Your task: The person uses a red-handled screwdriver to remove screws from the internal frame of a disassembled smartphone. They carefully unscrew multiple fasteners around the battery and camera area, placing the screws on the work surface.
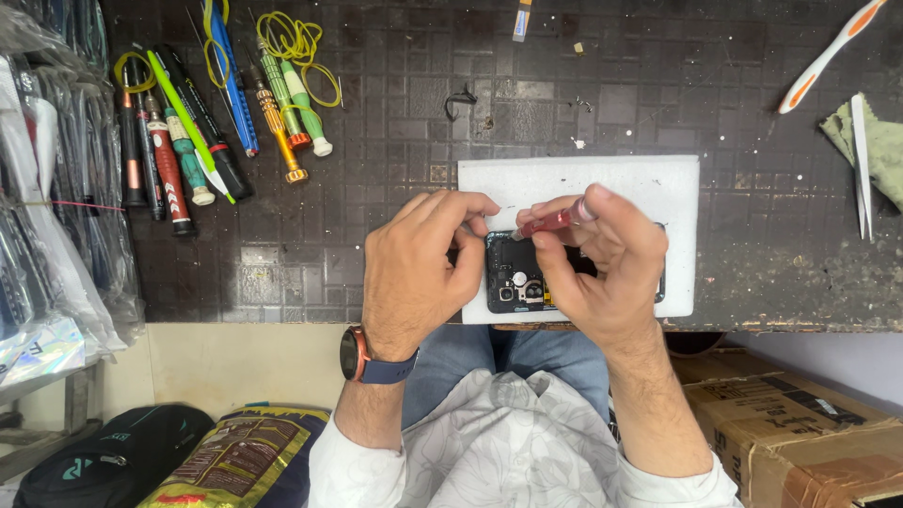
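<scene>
The phone [515,282] lies on a white pad [658,188] at the bench's near edge with its back already off and insides bare. The right hand [593,263] has its fingers closed round a red screwdriver [555,222], tip at the phone's top edge, while the left hand [414,273] curls down to steady the phone; I'd say the work inside is only getting going.

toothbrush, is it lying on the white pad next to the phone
No, the toothbrush lies on the dark mat at the far right corner, apart from the white pad under the phone.

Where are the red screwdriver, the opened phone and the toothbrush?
Red screwdriver [553,222]: head view, middle of its red handle, in the right hand.
Opened phone [513,265]: head view, on its dark exposed back between the hands.
Toothbrush [830,55]: head view, on its white-and-orange handle, top right.
</scene>
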